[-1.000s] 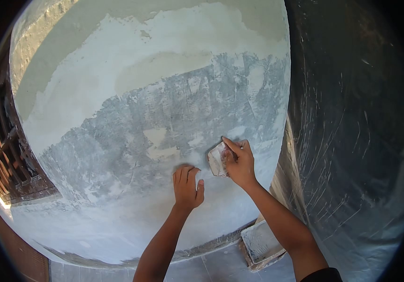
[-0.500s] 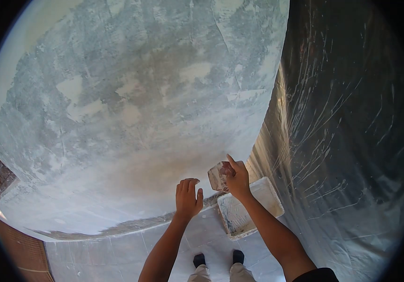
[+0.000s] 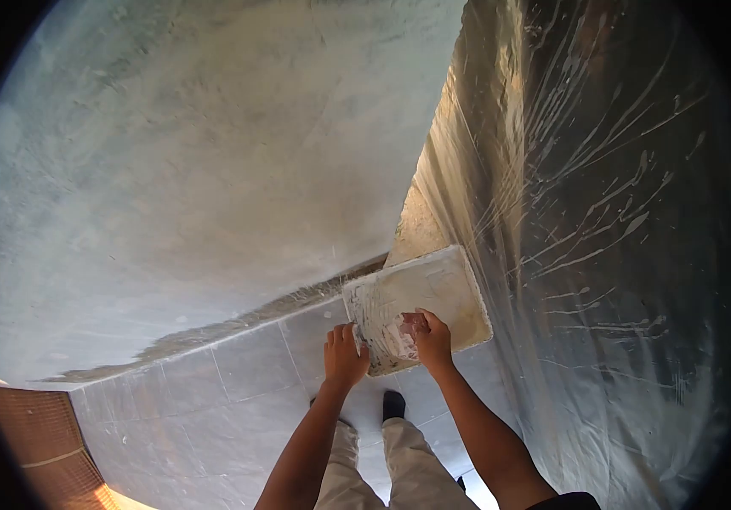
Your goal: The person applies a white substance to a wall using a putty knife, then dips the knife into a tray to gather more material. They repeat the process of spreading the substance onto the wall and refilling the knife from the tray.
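My right hand (image 3: pixel 435 342) is closed around a flat reddish scraper (image 3: pixel 410 330) whose face is smeared with white plaster. Beneath it lies a shallow rectangular tray (image 3: pixel 459 293), coated with whitish paste and ridged streaks on its left part. My left hand (image 3: pixel 346 353) is beside the tray's left edge, fingers bent toward it; a small pale bit shows by its fingertips, and whether it grips anything is unclear. To the left rises a wall (image 3: pixel 212 170) covered in pale, patchy plaster.
Transparent plastic sheeting (image 3: pixel 603 280) with white splashes hangs on the right. Grey floor tiles (image 3: pixel 246 361) run along the wall's base. A brown woven panel (image 3: pixel 38 429) stands at lower left. My feet (image 3: pixel 393 405) are below the tray.
The view has tilted down and shifted, so the tray appears larger and more central. My right hand has moved the scraper from beside the wall to over the tray. My left hand now appears near the tray.
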Motion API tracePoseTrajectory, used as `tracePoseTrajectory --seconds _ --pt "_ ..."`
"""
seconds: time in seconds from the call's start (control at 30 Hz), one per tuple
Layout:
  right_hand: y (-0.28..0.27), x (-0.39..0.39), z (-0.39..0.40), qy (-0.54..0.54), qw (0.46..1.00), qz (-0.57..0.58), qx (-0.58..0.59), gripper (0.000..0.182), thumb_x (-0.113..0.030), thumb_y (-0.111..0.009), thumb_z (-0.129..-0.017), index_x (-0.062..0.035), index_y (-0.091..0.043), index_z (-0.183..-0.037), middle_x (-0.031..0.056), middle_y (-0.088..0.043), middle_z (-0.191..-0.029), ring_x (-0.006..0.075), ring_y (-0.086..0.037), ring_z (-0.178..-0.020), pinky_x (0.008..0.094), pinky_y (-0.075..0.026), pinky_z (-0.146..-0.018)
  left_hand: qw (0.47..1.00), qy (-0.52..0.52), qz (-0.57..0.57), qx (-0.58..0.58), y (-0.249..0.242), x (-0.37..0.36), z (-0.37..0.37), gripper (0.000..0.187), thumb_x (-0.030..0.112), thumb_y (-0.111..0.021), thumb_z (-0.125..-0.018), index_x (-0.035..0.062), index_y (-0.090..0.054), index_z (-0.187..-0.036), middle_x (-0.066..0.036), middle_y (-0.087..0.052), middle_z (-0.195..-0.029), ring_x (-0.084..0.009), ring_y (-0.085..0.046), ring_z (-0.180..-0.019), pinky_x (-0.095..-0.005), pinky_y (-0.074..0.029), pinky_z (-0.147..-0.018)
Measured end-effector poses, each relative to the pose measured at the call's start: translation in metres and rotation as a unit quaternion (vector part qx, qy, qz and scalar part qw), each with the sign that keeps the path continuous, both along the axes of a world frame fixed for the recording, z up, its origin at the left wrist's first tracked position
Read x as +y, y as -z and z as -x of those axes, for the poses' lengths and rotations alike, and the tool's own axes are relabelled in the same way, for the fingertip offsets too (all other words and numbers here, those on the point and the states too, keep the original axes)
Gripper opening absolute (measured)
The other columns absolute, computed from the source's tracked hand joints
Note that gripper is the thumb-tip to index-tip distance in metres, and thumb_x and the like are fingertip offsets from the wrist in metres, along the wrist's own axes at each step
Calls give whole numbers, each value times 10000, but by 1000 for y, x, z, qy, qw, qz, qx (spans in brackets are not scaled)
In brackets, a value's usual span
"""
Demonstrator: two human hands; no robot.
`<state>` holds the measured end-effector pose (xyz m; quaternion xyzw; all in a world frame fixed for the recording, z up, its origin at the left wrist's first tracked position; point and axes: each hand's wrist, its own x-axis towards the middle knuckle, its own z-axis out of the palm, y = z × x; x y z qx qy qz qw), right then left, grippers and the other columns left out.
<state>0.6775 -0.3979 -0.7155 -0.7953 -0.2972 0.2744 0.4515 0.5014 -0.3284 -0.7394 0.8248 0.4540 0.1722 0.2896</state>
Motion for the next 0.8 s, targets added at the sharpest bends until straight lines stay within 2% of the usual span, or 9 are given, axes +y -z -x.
tracePoseTrajectory --seconds 0.07,0.13,0.2,0.3,0.37,0.57,0.63,0.7,0.8 --pt "12 -17 -1 -10 999 31 -1 337 23 -543 -849 38 -612 -1178 186 -690 -1056 236 -663 -969 320 -498 -873 995 -42 79 48 27 -12 -3 548 186 -627 -803 6 -456 -1291 -200 -514 -1219 -372 -480 -1153 -475 -407 -965" --pt "25 -27 0 -12 998 59 1 328 19 -537 -850 38 -616 -1167 186 -690 -1056 238 -663 -972 322 -497 -875 989 -74 118 46 51 -21 -8 566 213 -621 -814 -5 -443 -1306 -219 -508 -1236 -386 -468 -1176 -488 -396 -984" --pt "42 -39 -2 -16 998 48 34 324 -19 -561 -873 10 -611 -1192 208 -676 -1088 313 -666 -1013 348 -502 -877 981 -104 160 43 72 -30 -14 587 241 -614 -826 -15 -429 -1320 -237 -502 -1254 -400 -456 -1200 -501 -384 -1003" --pt "59 -47 0 11 998 50 42 336 -16 -566 -873 18 -595 -1206 217 -670 -1094 312 -661 -1026 348 -500 -884 962 -153 220 60 102 -27 -27 643 295 -571 -873 -66 -377 -1368 -291 -445 -1353 -438 -408 -1275 -505 -344 -1058" --pt "74 -51 -1 15 998 46 38 341 -13 -568 -873 22 -589 -1212 220 -670 -1094 308 -662 -1024 350 -499 -887 918 -231 315 -64 125 -26 -33 704 359 -506 -926 -116 -311 -1406 -334 -372 -1422 -463 -364 -1322 -475 -306 -1097" --pt "96 -46 -9 39 998 29 29 328 0 -554 -875 28 -590 -1199 221 -670 -1104 304 -665 -1025 356 -500 -893 878 -313 357 -64 114 -17 -55 741 434 -401 -971 -140 -277 -1422 -351 -358 -1428 -457 -349 -1343 -440 -264 -1123" --pt "98 -41 -13 43 998 34 26 318 3 -550 -875 27 -594 -1189 218 -674 -1096 308 -669 -1018 360 -504 -884 878 -298 370 -54 123 -12 -50 734 435 -386 -975 -138 -282 -1423 -349 -358 -1430 -453 -346 -1347 -439 -262 -1125" --pt "89 -35 -20 50 996 31 73 290 8 -548 -877 32 -599 -1161 218 -685 -1055 329 -677 -988 369 -515 -852 878 -283 384 -50 129 -12 -50 728 437 -370 -980 -135 -288 -1423 -346 -357 -1432 -448 -343 -1351 -438 -259 -1126" --pt "96 -27 -30 43 998 35 -10 262 20 -559 -876 41 -598 -1135 227 -686 -1011 352 -679 -962 382 -522 -821 877 -294 370 -83 134 -16 -47 693 417 -343 -991 -129 -311 -1416 -336 -363 -1432 -443 -349 -1347 -437 -258 -1126"
